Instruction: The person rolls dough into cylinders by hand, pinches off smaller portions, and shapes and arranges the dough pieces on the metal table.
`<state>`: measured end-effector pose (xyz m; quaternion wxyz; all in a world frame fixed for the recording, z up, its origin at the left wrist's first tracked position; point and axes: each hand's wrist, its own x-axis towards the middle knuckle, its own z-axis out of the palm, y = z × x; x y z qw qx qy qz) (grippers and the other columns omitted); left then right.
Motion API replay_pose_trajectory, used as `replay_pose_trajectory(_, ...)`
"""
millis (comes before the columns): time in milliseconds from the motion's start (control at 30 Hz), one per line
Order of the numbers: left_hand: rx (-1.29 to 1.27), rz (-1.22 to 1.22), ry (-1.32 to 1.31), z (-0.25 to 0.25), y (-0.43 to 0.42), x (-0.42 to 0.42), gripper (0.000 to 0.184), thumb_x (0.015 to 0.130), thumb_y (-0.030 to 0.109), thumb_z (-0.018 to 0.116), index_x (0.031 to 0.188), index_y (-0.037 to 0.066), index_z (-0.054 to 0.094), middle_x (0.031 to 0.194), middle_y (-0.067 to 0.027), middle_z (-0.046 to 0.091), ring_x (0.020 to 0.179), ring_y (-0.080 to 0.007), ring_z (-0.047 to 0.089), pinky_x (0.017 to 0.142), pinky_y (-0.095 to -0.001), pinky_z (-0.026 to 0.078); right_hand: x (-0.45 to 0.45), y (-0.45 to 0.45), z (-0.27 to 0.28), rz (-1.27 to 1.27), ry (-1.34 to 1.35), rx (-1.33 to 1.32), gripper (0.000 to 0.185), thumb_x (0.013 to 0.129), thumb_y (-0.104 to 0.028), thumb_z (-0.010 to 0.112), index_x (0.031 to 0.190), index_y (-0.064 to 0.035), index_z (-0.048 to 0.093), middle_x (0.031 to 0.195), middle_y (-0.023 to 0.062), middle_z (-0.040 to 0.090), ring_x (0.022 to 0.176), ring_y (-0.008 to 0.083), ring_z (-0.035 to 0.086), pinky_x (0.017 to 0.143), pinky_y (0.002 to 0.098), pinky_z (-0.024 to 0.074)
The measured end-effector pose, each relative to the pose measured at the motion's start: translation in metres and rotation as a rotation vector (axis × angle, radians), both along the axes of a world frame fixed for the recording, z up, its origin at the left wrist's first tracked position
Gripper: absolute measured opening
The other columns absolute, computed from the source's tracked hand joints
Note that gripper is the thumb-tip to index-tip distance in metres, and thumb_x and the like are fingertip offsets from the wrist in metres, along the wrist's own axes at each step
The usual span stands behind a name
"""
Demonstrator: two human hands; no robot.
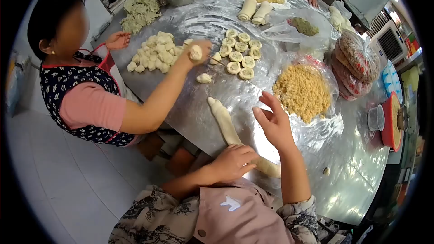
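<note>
My left hand rests on a long dough roll, its fingers curved over the roll near the table's front edge. The roll stretches away from me on one side of the hand, and its thicker near end shows on the other side. My right hand is raised to the right of the roll, fingers apart and nothing in them. Just beyond it lies a heap of yellow crumbly filling on a plastic bag. A small dough piece sits past the roll's far tip.
On the left, a co-worker's hand holds a dough piece and a thin stick. Nearby are piled dough pieces and several filled rounds. Farther back lie two thick dough rolls. Bagged stacks and a red basin stand right.
</note>
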<state>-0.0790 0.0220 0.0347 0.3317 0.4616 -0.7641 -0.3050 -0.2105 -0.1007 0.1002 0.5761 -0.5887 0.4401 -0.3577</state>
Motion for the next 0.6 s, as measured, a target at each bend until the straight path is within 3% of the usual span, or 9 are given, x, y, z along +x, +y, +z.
replay_pose_trajectory(233, -0.137, 0.289, -0.045, -0.017, -0.025, 0.049, 0.035, 0.078, 0.018, 0.077, 0.110, 0.007, 0.069, 0.115, -0.0116, 0.063, 0.106, -0.0331, 0.059, 0.096, -0.0436, 0.044, -0.074, 0.051, -0.040, -0.104, 0.230, 0.074, 0.050, 0.094, -0.017, 0.070, 0.137, 0.0014, 0.051, 0.131, 0.0164, 0.059, 0.101, 0.0202, 0.065, 0.078, 0.0304, 0.0555)
replay_pose_trajectory(333, -0.114, 0.345, -0.108, -0.005, -0.039, 0.084, 0.037, 0.074, 0.018, 0.080, 0.107, 0.006, 0.069, 0.115, -0.0120, 0.063, 0.104, -0.0335, 0.060, 0.096, -0.0432, 0.044, -0.110, 0.085, -0.038, -0.127, 0.456, -0.004, 0.060, 0.087, -0.026, 0.076, 0.135, 0.0012, 0.053, 0.128, 0.0191, 0.060, 0.108, 0.0245, 0.064, 0.082, 0.0345, 0.0554)
replay_pose_trajectory(433, -0.192, 0.228, -0.261, 0.007, -0.047, 0.090, 0.064, 0.070, 0.032, 0.085, 0.126, 0.012, 0.064, 0.135, -0.0120, 0.055, 0.127, -0.0340, 0.049, 0.106, -0.0527, 0.036, -0.148, 0.118, -0.039, -0.066, 0.736, -0.253, 0.073, 0.078, -0.041, 0.082, 0.133, -0.0011, 0.055, 0.129, 0.0204, 0.058, 0.120, 0.0352, 0.056, 0.098, 0.0454, 0.0462)
replay_pose_trajectory(533, -0.189, -0.052, -0.465, 0.006, -0.063, 0.088, 0.077, 0.067, 0.042, 0.086, 0.134, 0.014, 0.060, 0.142, -0.0128, 0.050, 0.136, -0.0338, 0.043, 0.111, -0.0542, 0.030, -0.154, 0.135, -0.041, 0.030, 0.944, -0.485, 0.080, 0.073, -0.055, 0.079, 0.132, -0.0051, 0.056, 0.129, 0.0180, 0.058, 0.125, 0.0408, 0.050, 0.108, 0.0526, 0.0354)
replay_pose_trajectory(600, -0.162, -0.159, -0.518, -0.003, -0.077, 0.090, 0.081, 0.066, 0.047, 0.085, 0.135, 0.014, 0.059, 0.144, -0.0129, 0.049, 0.139, -0.0336, 0.040, 0.113, -0.0545, 0.029, -0.140, 0.138, -0.040, 0.078, 1.039, -0.545, 0.077, 0.075, -0.055, 0.077, 0.131, -0.0070, 0.057, 0.129, 0.0179, 0.058, 0.123, 0.0400, 0.051, 0.108, 0.0529, 0.0358)
